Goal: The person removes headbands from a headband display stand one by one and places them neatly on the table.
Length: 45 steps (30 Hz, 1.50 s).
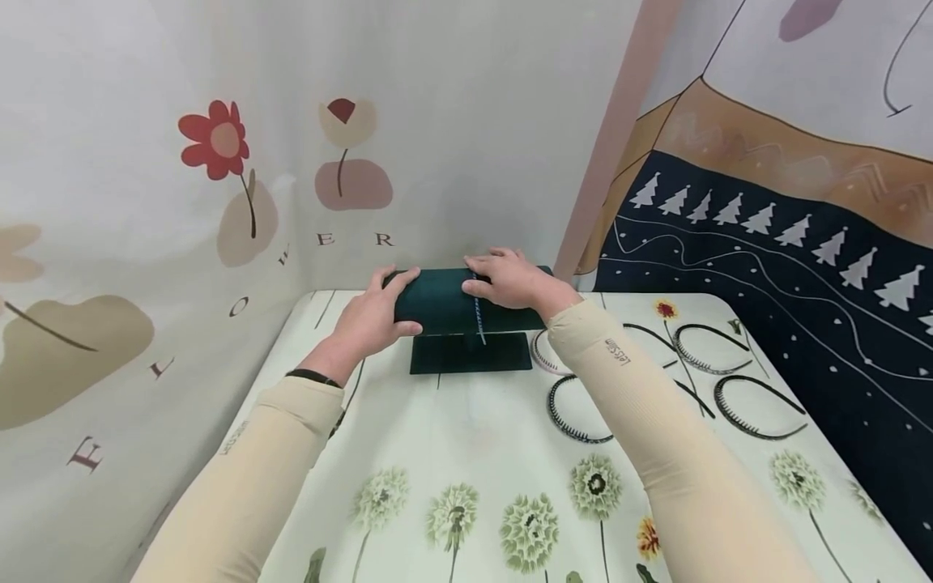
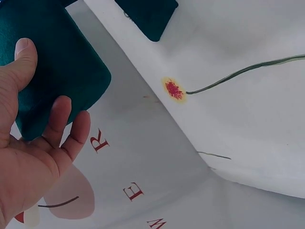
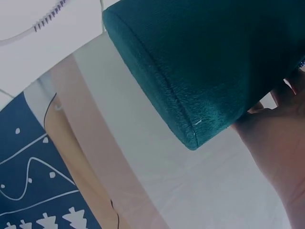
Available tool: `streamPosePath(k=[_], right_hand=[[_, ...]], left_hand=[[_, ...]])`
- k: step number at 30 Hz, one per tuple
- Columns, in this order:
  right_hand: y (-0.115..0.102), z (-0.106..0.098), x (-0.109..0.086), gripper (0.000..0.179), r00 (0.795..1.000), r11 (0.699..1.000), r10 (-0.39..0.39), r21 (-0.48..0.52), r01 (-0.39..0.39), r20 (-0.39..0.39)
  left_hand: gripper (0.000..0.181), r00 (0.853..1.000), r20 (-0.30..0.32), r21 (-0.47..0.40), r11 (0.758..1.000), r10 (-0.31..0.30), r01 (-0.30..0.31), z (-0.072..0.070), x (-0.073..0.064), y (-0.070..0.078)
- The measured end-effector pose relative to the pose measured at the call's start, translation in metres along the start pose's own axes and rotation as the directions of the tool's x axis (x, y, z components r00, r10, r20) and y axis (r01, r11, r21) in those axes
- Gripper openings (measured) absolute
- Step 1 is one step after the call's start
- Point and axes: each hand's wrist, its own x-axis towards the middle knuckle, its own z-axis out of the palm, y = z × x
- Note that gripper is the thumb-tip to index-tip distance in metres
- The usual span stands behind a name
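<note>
A dark green, velvety headband display stand (image 1: 437,301) stands at the back of the table, a padded roll on a flat base (image 1: 437,356). My left hand (image 1: 372,316) grips the roll's left end; in the left wrist view its thumb (image 2: 26,59) lies on one side and fingers curl round the other. A thin, dark braided-looking headband (image 1: 479,316) hangs over the roll, right of its middle. At its upper part, my right hand (image 1: 510,279) holds it with thumb and fingers against the roll. In the right wrist view, the roll (image 3: 205,57) hides most of the fingertips.
Several headbands lie on the table's right side, among them a black toothed one (image 1: 561,417) and another (image 1: 729,417) near the right edge. The tablecloth (image 1: 452,437) has printed dandelions. Printed curtains (image 1: 466,162) hang close behind and beside the table.
</note>
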Motion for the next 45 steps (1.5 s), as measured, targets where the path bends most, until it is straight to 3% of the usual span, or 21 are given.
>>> streamPosePath(k=[9, 16, 26, 45], right_hand=[[0.000, 0.006, -0.004, 0.110, 0.999, 0.996, -0.029, -0.081, 0.026, -0.024], [0.003, 0.012, -0.004, 0.127, 0.995, 0.997, -0.005, -0.082, -0.003, -0.100], [0.007, 0.014, -0.005, 0.132, 0.993, 0.961, 0.017, -0.272, -0.049, -0.117], [0.015, 0.012, -0.018, 0.129, 0.994, 0.969, 0.042, -0.238, -0.065, -0.099]], left_hand=[[0.099, 1.000, -0.006, 0.000, 1.000, -0.005, 0.005, 0.002, -0.003, -0.002], [0.098, 1.000, -0.014, 0.000, 1.000, -0.006, 0.006, 0.001, -0.001, 0.001], [0.098, 1.000, -0.017, -0.003, 1.000, -0.008, 0.008, -0.001, -0.001, 0.004], [0.099, 1.000, -0.015, 0.008, 1.000, -0.014, 0.014, 0.000, -0.004, 0.004]])
